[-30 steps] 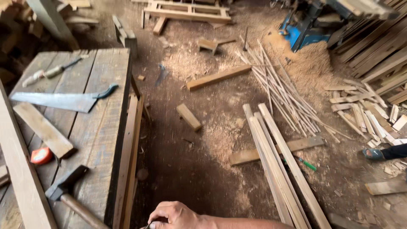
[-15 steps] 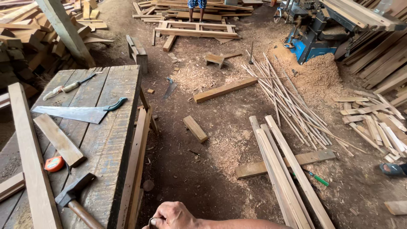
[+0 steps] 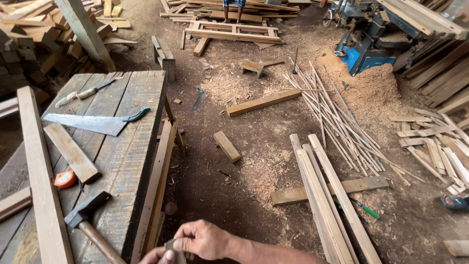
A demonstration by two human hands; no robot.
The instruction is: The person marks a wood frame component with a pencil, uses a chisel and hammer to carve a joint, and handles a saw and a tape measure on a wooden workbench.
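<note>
My right hand [image 3: 205,238] is at the bottom edge, its forearm coming in from the right. Its fingers pinch a small flat grey piece [image 3: 174,246]. Only the thumb and fingertips of my left hand [image 3: 157,255] show, touching the same piece from the left. Both hands hover just right of the wooden workbench [image 3: 132,146]. Nearest them on the bench lies a hammer [image 3: 88,217]. Farther up the bench are an orange tape measure [image 3: 65,179], a hand saw [image 3: 90,122] and a short board [image 3: 72,152].
A long plank [image 3: 41,181] lies along the bench's left side, a chisel-like tool [image 3: 80,93] at its far end. On the sawdust floor are long planks [image 3: 327,195], thin strips [image 3: 337,117] and short blocks [image 3: 226,145]. A blue machine [image 3: 364,46] stands back right. Another person's legs [image 3: 232,3] and a foot [image 3: 454,203] show.
My right hand has risen further into view and my left hand's fingertips have appeared beside it. The view has shifted, showing more of the far floor.
</note>
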